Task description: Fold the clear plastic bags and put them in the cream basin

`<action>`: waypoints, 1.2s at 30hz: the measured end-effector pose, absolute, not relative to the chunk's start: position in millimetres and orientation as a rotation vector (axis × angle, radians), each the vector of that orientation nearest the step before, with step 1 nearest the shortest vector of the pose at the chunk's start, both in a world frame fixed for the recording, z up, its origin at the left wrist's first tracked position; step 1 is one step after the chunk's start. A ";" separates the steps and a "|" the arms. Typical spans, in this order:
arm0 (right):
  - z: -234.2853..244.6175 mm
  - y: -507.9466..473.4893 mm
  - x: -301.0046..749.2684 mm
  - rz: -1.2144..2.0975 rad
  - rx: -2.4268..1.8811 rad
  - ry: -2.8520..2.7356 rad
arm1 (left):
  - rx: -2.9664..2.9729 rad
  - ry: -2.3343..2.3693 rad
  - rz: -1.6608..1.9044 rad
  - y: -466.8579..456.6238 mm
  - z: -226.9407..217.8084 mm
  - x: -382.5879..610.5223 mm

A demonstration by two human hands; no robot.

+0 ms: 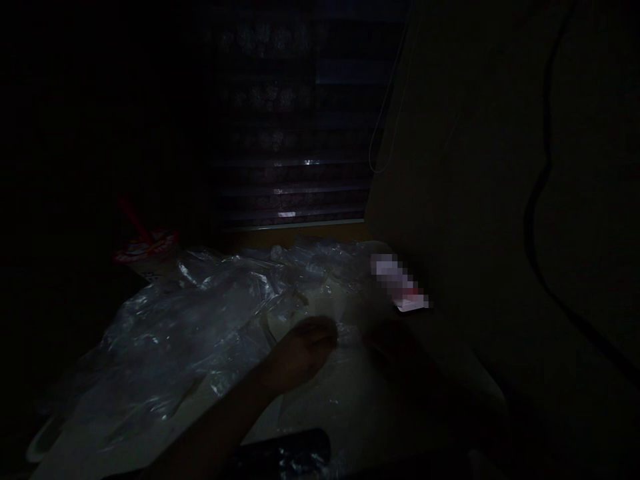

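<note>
The scene is very dark. My left hand reaches forward over a pale surface and rests at the edge of a crumpled sheet of clear plastic. Its fingers look curled, but the dark hides whether they grip the plastic. My right hand is a dim shape just to the right of it, with its fingers lost in shadow. A small white and red card-like item lies beyond the hands.
A red and white cup with a red straw stands at the back left. A slatted blind hangs behind. A large dark panel with a cable rises at the right. A dark object lies near the front edge.
</note>
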State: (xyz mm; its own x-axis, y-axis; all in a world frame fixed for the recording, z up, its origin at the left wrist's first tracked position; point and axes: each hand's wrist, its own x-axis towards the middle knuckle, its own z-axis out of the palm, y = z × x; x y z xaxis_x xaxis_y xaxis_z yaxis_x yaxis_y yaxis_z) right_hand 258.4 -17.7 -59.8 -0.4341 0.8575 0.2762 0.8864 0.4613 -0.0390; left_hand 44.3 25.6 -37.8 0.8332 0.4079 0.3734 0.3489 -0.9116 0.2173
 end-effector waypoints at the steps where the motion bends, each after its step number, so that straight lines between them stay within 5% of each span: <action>1: -58.9 -17.7 260.1 -0.157 -1.494 -2.463 | 2.865 0.580 0.611 25.5 -37.1 43.9; 17: -64.0 -17.1 268.6 -0.304 -1.305 -2.595 | 2.895 0.523 0.232 14.8 -26.4 47.7; 36: -69.3 -21.2 263.4 -0.328 -1.349 -2.594 | 2.851 0.577 0.221 15.9 -30.6 45.3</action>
State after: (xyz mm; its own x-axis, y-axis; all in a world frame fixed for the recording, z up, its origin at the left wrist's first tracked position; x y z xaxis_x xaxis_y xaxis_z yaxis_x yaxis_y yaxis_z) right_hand 263.4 -21.2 -69.3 -0.5641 0.7781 0.2761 0.8224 0.5593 0.1040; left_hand 45.3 15.9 -30.6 0.9114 0.3985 0.1025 0.3648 -0.8978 0.2468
